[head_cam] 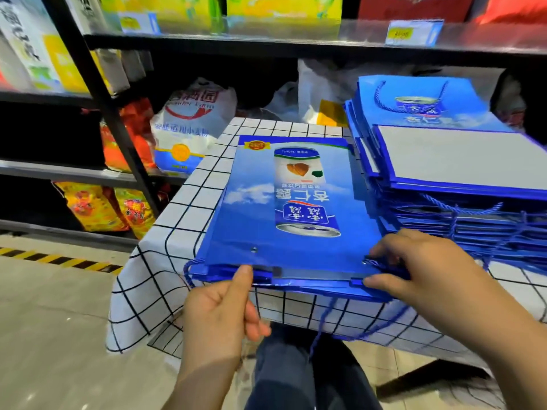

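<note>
Head view: I see the blue bag (284, 202) flat at the table's (189, 208) front edge, mouth toward me, contents not visible. Left hand (225, 315) pinches its near-left lip, and right hand (426, 267) curls round the near-right lip. Stack of bags (461, 173) is just beside it at the right edge, with bare cloth along the left edge.

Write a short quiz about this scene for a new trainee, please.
1. True or false: the cloth under the bags is checked.
2. The tall stack stands on which side of the flat bag? A left; B right; C behind.
3. Fill in: the left grip and right grip pinch the flat bag's ____ edge.
Key: 1 true; 2 B; 3 near.
</note>
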`<state>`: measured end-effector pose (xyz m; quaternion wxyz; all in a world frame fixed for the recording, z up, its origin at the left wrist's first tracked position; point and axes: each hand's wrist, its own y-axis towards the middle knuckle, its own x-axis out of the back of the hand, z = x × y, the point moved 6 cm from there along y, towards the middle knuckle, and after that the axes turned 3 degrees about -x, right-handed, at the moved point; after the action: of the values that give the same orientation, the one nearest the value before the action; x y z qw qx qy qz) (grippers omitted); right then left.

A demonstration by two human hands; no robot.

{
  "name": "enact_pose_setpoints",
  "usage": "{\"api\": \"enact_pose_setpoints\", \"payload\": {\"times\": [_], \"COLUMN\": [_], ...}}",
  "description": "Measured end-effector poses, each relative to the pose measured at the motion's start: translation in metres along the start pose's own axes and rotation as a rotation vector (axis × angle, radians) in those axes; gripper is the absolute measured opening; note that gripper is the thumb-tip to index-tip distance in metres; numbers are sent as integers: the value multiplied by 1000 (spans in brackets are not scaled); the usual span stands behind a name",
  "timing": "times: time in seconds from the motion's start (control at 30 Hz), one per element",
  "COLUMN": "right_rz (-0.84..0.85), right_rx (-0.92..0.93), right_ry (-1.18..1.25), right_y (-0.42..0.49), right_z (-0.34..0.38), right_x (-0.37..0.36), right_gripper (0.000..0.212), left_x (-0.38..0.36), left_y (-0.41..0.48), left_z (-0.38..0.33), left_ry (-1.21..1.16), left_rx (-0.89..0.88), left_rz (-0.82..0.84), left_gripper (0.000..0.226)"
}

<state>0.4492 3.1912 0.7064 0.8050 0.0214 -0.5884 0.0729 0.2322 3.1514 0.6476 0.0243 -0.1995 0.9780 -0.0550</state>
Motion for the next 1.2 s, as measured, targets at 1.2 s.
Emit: {"api": "enact_pose_setpoints", "payload": {"times": [1.2], "right_rz": [108], "right_rx": [69], "right_ry": [1041], "right_y": [32], "right_z": [68], "right_x": [14], "right_gripper": [22], "left_x": [-40], "left_y": [33], "left_z": [-80], "left_ry": [403], "left_rx": [-150], "left_rz": [665], "left_gripper": [27]}}
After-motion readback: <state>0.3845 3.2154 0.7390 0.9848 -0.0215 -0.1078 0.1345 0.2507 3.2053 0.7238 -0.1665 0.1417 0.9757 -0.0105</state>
